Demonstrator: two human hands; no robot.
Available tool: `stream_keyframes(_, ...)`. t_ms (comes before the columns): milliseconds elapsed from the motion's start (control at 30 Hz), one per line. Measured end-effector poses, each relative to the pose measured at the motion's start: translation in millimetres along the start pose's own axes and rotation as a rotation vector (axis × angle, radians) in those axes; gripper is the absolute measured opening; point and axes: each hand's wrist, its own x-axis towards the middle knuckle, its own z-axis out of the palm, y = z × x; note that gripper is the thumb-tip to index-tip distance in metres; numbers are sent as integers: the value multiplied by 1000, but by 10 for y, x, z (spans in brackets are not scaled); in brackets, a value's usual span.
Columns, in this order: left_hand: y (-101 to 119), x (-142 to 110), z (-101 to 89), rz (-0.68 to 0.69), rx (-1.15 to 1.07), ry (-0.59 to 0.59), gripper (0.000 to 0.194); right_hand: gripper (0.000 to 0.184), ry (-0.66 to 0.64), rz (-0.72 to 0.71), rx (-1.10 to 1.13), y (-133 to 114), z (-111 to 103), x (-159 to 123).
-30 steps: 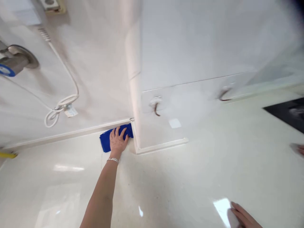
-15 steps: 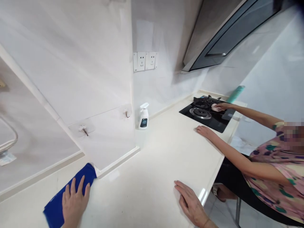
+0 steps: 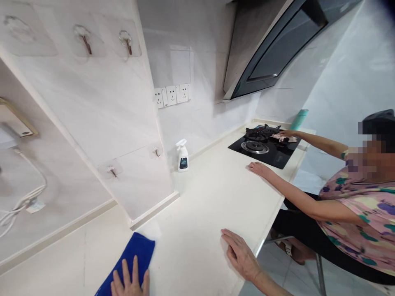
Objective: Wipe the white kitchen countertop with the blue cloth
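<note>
The white glossy countertop (image 3: 203,205) is the largest thing, and at its wall side stands a white plastic spray bottle (image 3: 182,158) with a dark label, upright. Above and to the right of this bottle hangs a grey range hood (image 3: 277,53) with a dark glass front. Farther to the right of the bottle, a co-worker (image 3: 354,218) in a pink patterned shirt sits at the counter's edge. To the right of the bottle also lies a black glass gas hob (image 3: 277,156); on it, a crumpled pink cloth (image 3: 285,139) is under the co-worker's fingers. The bottle is perhaps put close to the wall so that the middle surface is free for the hands.

The blue fabric cloth (image 3: 140,248) lies flat on the countertop, nearer to the wearer than the bottle and to its left. It is probably laid flat so that the hand can press over a wide area.

The left hand (image 3: 131,283) is open, with spread fingers resting upon this cloth, not clenching it; its palm is partly cut by the picture's edge. The right hand (image 3: 242,255), nearer than the bottle and to its right, holds nothing visible: its fingers are together, slightly bent, and seem to rest on the countertop.
</note>
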Motion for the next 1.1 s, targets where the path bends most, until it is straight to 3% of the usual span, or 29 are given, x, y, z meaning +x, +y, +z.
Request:
stream_keyframes(133,443,-290,43,149,-53,42,57,45,22,-14,-10,41,66,-42)
stream_keyframes(233,750,-467,88,263,-112,64,70,45,36,-35,-18,68,108,-68)
stream_keyframes(367,960,-601,112,355,-123,83,82,45,43,-53,-2,97,127,-95)
stream_keyframes(567,690,-569,-52,414,-29,-28,66,45,55,-89,-10,128,117,-117)
stream_keyframes(733,570,-558,-206,451,2,-18,66,45,26,-96,-8,134,90,-137)
stream_keyframes(1100,221,-188,-225,454,-182,-218,58,48,-13,-95,-8,69,30,-116)
